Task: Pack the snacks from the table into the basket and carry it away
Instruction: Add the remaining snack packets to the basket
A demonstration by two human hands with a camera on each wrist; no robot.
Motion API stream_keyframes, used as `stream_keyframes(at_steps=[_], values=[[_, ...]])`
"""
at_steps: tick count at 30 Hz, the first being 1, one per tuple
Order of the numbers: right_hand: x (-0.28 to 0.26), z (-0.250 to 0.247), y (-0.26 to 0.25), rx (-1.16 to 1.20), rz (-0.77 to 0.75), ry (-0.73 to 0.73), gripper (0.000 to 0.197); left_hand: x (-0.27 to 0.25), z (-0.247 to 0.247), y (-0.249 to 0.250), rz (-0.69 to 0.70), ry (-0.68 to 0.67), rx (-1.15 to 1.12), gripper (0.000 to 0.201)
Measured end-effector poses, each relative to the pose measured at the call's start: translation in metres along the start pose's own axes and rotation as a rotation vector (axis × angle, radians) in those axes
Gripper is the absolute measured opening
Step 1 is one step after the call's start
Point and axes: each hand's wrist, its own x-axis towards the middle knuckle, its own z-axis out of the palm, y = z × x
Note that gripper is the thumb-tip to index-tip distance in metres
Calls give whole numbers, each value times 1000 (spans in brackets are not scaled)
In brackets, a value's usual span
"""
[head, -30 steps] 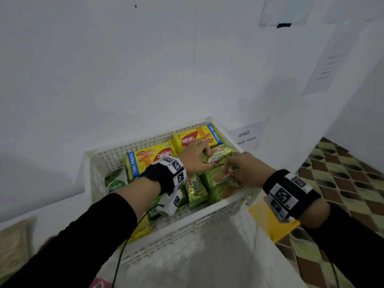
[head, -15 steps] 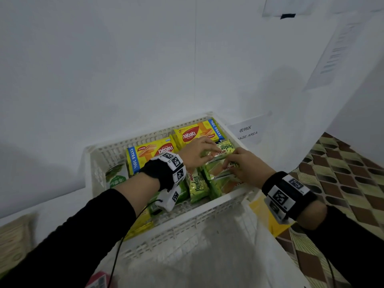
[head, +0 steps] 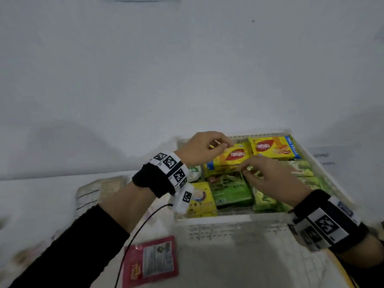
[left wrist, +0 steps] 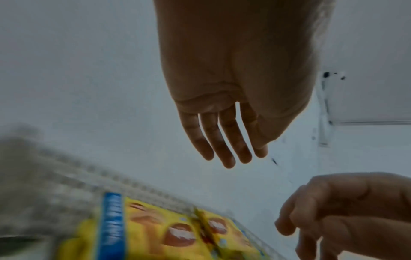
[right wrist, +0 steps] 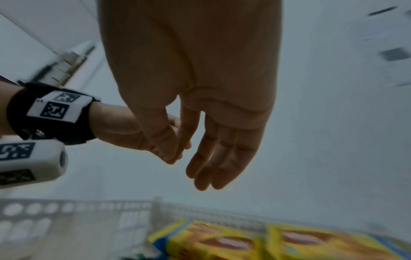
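Basket (head: 234, 222): a white perforated basket stood on the tabletop (head: 37, 204) at about 3 o'clock from the middle of the head view, its far side against the white wall (head: 145, 69).
Snacks in the basket: two yellow wafer packs (head: 272, 149) lay side by side along the far wall of the basket, at 12 o'clock inside it; green packets (head: 230, 192) lay in the middle and towards 3 o'clock; a yellow packet (head: 200, 199) lay at the near-left corner, around 8 o'clock.
Left hand (head: 200, 148): it hovered above the basket's far-left corner. In the left wrist view its fingers (left wrist: 224, 142) hung straight and slightly spread, with nothing in them.
Right hand (head: 272, 177): it hovered over the middle of the basket, above the green packets, at 3 o'clock from the left hand. In the right wrist view its fingers (right wrist: 222, 158) were loosely extended and its palm was empty.
Red packet (head: 150, 260): it lay flat on the tabletop outside the basket, at about 7 o'clock from it, near the left forearm.
Pale pack (head: 97, 191): a blurred, pale item lay on the tabletop at 9 o'clock from the basket; I could not tell what it was.
Wrist bands: black bands with black-and-white markers sat on both wrists.
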Motion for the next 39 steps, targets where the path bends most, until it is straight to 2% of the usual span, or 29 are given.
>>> stream_keyframes(at_steps=[4, 12, 15, 18, 25, 27, 31, 34, 37, 39], values=[[29, 36, -72, 107, -141, -90, 12, -69, -56, -34, -158, 198, -3, 18], [64, 103, -185, 156, -279, -262, 14, -170, -145, -60, -324, 250, 87, 18], [73, 136, -215, 186, -297, -340, 13, -226, -164, -83, -408, 260, 135, 16], [75, 174, -238, 114, -297, -392, 12, -281, -183, -106, -513, 267, 182, 14], [88, 259, -297, 121, -260, -570, 17, -388, -229, -162, -771, 493, 243, 20], [93, 281, -305, 89, -218, -581, 26, -413, -245, -179, -846, 530, 294, 22], [100, 313, -318, 22, -108, -631, 61, -458, -275, -220, -1018, 591, 386, 24], [103, 331, -325, -8, -26, -634, 56, -477, -292, -251, -1151, 554, 466, 35], [108, 342, -327, -43, 4, -683, 36, -488, -299, -270, -1352, 436, 504, 50], [111, 343, -327, 44, 36, -716, 29, -491, -298, -275, -1420, 349, 522, 54]])
